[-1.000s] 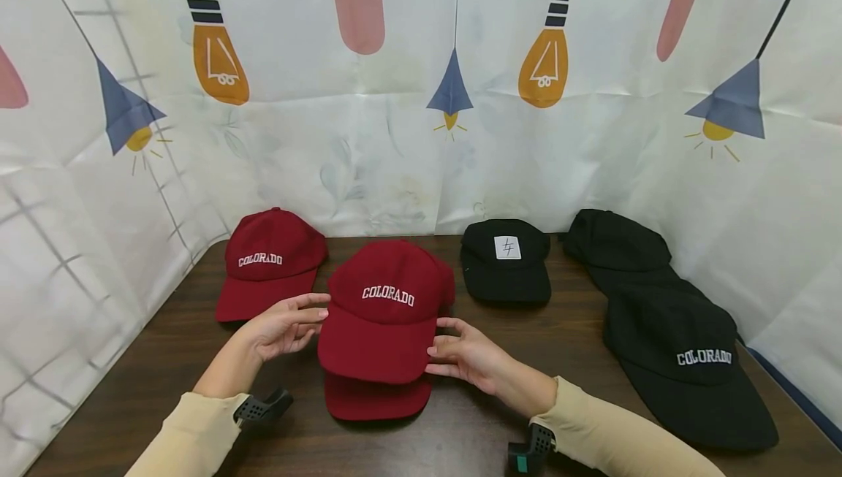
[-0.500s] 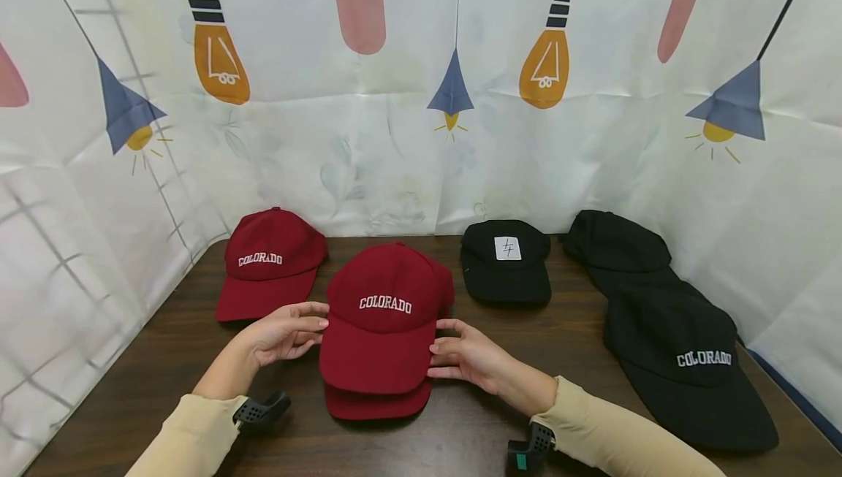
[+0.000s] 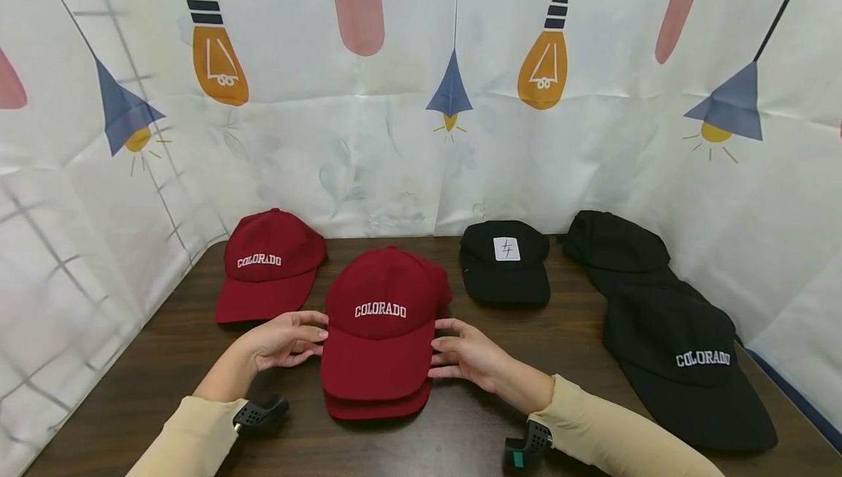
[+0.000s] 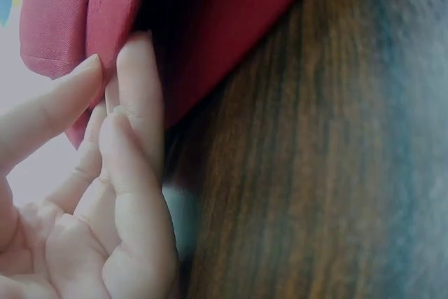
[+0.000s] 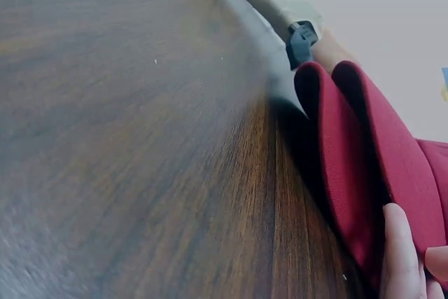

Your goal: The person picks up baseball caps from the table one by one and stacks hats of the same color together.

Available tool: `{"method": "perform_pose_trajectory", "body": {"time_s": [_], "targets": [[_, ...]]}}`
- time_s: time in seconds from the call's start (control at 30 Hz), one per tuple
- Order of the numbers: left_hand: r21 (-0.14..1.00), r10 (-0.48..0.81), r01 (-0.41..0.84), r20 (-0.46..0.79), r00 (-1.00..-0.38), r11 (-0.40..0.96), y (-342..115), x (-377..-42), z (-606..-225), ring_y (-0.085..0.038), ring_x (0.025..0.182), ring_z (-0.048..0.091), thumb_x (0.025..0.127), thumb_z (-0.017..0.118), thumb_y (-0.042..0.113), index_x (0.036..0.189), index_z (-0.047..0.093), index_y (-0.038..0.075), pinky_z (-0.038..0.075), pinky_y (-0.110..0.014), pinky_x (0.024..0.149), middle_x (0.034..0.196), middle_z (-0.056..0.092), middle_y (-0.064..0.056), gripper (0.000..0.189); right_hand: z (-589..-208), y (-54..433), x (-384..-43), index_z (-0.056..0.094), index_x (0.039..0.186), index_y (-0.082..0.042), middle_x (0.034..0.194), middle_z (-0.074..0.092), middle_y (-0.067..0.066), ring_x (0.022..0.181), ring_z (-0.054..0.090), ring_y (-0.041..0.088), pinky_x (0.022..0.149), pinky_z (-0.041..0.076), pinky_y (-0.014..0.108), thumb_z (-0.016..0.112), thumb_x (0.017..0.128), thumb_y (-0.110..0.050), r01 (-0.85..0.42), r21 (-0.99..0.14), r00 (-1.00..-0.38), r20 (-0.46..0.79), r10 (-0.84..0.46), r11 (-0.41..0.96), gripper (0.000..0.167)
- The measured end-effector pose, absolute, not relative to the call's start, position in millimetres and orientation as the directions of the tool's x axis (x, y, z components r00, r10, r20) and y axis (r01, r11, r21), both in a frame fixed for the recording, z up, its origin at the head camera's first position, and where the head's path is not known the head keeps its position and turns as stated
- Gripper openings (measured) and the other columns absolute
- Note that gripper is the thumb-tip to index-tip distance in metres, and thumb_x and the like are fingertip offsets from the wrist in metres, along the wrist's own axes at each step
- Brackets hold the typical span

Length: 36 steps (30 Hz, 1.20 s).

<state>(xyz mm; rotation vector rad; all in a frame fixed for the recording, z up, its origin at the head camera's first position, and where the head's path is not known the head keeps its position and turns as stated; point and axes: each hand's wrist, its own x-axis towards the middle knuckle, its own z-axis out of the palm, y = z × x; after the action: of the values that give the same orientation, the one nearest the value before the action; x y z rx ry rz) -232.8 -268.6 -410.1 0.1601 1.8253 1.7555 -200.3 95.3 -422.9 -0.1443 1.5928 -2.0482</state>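
In the head view a red COLORADO baseball cap (image 3: 380, 353) faces forward between my two hands, stacked over a second red cap (image 3: 378, 410) whose brim shows below. My left hand (image 3: 283, 340) pinches the upper cap's side where brim meets crown; the left wrist view shows thumb and fingertips (image 4: 136, 68) at that edge. On the opposite side my right hand (image 3: 470, 356) pinches the same cap. From the right wrist view, the two curved brims lie one above the other with a narrow gap, one finger (image 5: 399, 243) reaching between them.
Another red COLORADO cap (image 3: 266, 265) sits at the back left of the wooden table (image 3: 473, 433). A black cap with a white label (image 3: 505, 261) stands at the back, and two overlapping black caps (image 3: 684, 367) lie along the right. A printed curtain (image 3: 395, 155) hangs behind.
The upper red cap has come down over the lower one and slightly left, so less of the lower brim shows. Both hands keep their hold, the left sinking a little with it.
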Motion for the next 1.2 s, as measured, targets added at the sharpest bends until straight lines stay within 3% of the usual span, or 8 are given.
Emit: {"method": "perform_pose_trajectory", "body": {"time_s": [0.27,0.53,0.77,1.2], "targets": [[0.941,0.48,-0.276,-0.338,-0.81,0.197,-269,-233,-410,-0.016,0.086,0.072,0.1,0.063,0.009,0.12,0.055,0.006,0.056,-0.019,0.068,0.092,0.065,-0.003,0.022,-425,99,-205,0.038,0.137,0.002,0.104,0.063,0.013,0.087,0.07,0.022,0.087,0.058,0.048,0.053,0.102,-0.001,0.336,-0.939,-0.822,-0.251,-0.511,-0.079,0.038],[0.937,0.455,-0.27,-0.345,-0.821,0.224,-266,-236,-405,-0.015,0.086,0.073,0.101,0.061,0.011,0.114,0.06,0.008,0.057,-0.021,0.07,0.101,0.069,-0.002,0.013,-422,105,-219,0.046,0.128,0.001,0.104,0.06,0.015,0.083,0.071,0.023,0.084,0.059,0.049,0.054,0.105,-0.009,0.322,-0.947,-0.799,-0.279,-0.533,0.013,0.026],[0.93,0.445,-0.281,-0.362,-0.819,0.238,-264,-239,-403,-0.014,0.086,0.073,0.102,0.062,0.012,0.107,0.063,0.01,0.056,-0.019,0.069,0.1,0.067,-0.002,0.005,-422,104,-228,0.05,0.117,-0.001,0.098,0.06,0.014,0.077,0.072,0.021,0.079,0.061,0.045,0.056,0.105,-0.009,0.318,-0.947,-0.799,-0.298,-0.522,0.053,0.016],[0.916,0.431,-0.296,-0.39,-0.814,0.271,-261,-241,-401,-0.013,0.081,0.073,0.1,0.065,0.013,0.105,0.062,0.008,0.056,-0.019,0.068,0.095,0.068,-0.005,0.007,-423,105,-231,0.055,0.104,-0.005,0.089,0.065,0.012,0.072,0.071,0.018,0.074,0.062,0.038,0.059,0.104,-0.009,0.307,-0.946,-0.774,-0.312,-0.551,0.105,0.006]]}}
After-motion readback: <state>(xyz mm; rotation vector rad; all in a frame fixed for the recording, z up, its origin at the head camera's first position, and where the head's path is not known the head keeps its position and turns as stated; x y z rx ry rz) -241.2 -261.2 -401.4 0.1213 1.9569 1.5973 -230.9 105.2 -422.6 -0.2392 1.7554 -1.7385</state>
